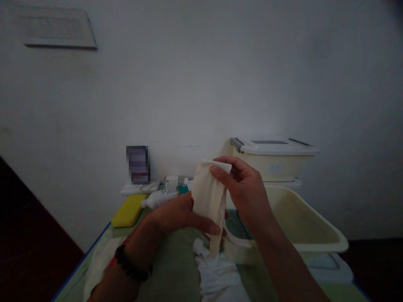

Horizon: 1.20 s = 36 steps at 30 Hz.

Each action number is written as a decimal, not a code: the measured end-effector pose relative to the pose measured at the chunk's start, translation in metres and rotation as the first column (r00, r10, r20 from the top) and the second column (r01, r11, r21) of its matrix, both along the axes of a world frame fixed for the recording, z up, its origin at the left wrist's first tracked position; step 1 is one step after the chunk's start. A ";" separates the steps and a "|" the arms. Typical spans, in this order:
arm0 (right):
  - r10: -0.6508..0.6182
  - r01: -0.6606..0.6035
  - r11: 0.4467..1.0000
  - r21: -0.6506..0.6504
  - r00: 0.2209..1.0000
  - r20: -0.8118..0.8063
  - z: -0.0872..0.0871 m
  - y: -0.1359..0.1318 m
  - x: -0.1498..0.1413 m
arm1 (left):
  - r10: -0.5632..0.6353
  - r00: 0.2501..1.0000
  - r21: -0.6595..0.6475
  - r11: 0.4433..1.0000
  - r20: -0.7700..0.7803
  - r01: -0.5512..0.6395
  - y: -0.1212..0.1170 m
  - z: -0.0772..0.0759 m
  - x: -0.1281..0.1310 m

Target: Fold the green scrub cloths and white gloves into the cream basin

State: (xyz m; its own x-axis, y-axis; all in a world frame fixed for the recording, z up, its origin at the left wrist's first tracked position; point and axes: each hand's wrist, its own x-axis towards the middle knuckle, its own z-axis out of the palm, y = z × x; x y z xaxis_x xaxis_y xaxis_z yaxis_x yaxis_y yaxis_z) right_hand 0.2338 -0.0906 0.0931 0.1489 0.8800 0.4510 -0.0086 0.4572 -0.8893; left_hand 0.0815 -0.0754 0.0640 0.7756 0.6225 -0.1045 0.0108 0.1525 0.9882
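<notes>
A folded cream-white cloth (208, 195) is held upright in front of me, between both hands. My left hand (179, 214) grips its lower part, the thumb across the front and the fingers hidden behind. At the top edge my right hand (244, 184) pinches the cloth, thumb in front and fingers at the back. A narrow end of the cloth hangs below my left thumb. Beneath it, a crumpled white cloth (220, 279) lies on the green table cover (170, 272). My left wrist wears a dark beaded bracelet (130, 266).
To the right stands a cream basin (308, 218) with a dark green item (237, 224) inside. Behind it is a lidded storage box (273, 163). A yellow case (129, 209), a white bottle (160, 197) and a pixelated upright item (138, 165) are at the back left.
</notes>
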 end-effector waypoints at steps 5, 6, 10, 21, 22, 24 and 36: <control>-0.025 0.025 0.999 0.023 1.000 0.000 0.002 -0.003 0.000 | 0.024 0.999 0.069 0.997 -0.044 -0.021 0.002 0.001 -0.001; -0.029 0.029 0.999 0.031 1.000 0.002 0.003 -0.003 0.000 | 0.036 0.998 0.081 0.996 -0.056 -0.031 0.002 0.002 -0.001; -0.027 0.027 0.999 0.044 1.000 0.001 0.005 -0.005 0.002 | 0.051 0.990 0.129 0.991 -0.131 -0.034 0.003 0.007 -0.004; 0.069 -0.070 0.997 0.031 0.998 0.005 0.010 -0.007 0.007 | -0.046 0.989 0.273 0.958 -0.143 0.084 0.007 0.006 -0.012; 0.091 -0.091 0.996 0.018 0.996 0.009 0.011 -0.008 0.008 | -0.092 0.993 0.284 0.952 -0.078 0.111 0.008 0.007 -0.015; 0.144 -0.144 0.989 -0.013 0.989 0.024 0.012 -0.010 0.009 | -0.174 0.982 0.317 0.938 0.078 0.141 0.010 0.008 -0.022; 0.085 -0.093 0.995 0.019 0.959 0.270 0.012 -0.012 0.010 | 0.091 0.992 0.131 0.986 0.091 -0.103 -0.003 0.008 -0.005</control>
State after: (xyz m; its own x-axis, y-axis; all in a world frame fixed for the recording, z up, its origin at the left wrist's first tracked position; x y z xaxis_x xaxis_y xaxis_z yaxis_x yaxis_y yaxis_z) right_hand 0.2434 -0.1026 0.1051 -0.0594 0.8693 0.4907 0.1865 0.4925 -0.8501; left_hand 0.0766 -0.0784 0.0717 0.7133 0.6991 0.0492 -0.0822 0.0137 0.9965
